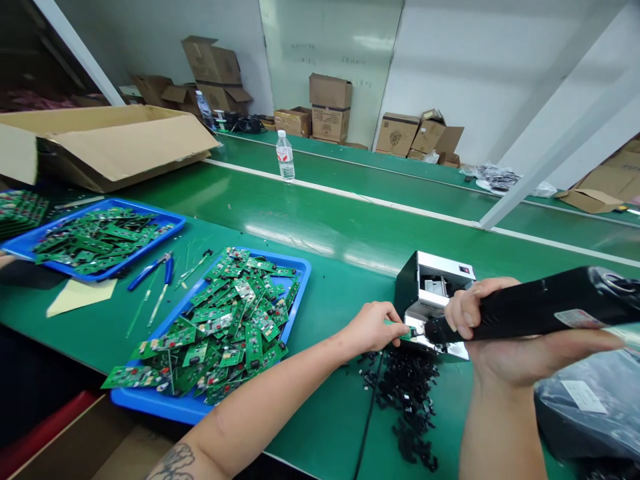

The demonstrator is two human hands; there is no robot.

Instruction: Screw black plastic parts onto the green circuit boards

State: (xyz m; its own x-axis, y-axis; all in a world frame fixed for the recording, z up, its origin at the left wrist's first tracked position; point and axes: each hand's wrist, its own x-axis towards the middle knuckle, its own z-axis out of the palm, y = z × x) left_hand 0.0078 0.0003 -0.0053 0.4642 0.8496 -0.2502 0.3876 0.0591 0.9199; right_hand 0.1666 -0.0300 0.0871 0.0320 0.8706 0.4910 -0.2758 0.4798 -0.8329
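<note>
My left hand (376, 327) pinches a small green circuit board (407, 332) at the front of a black and silver screw feeder (435, 267). In my right hand (500, 333) is a black electric screwdriver (530, 307), lying nearly level with its nose toward the board. Whether the nose touches the board I cannot tell. Many small black parts (407, 393) are heaped on the table just below the feeder. To the left stands a blue tray (165, 408) piled with green circuit boards (240, 313).
Further left, another blue tray (175, 230) holds more boards, with blue-handled pliers (150, 272) and yellow paper (83, 295) nearby. A water bottle (285, 157) stands behind. A large open carton (125, 147) is at the back left, and a plastic bag (595, 393) lies at the right.
</note>
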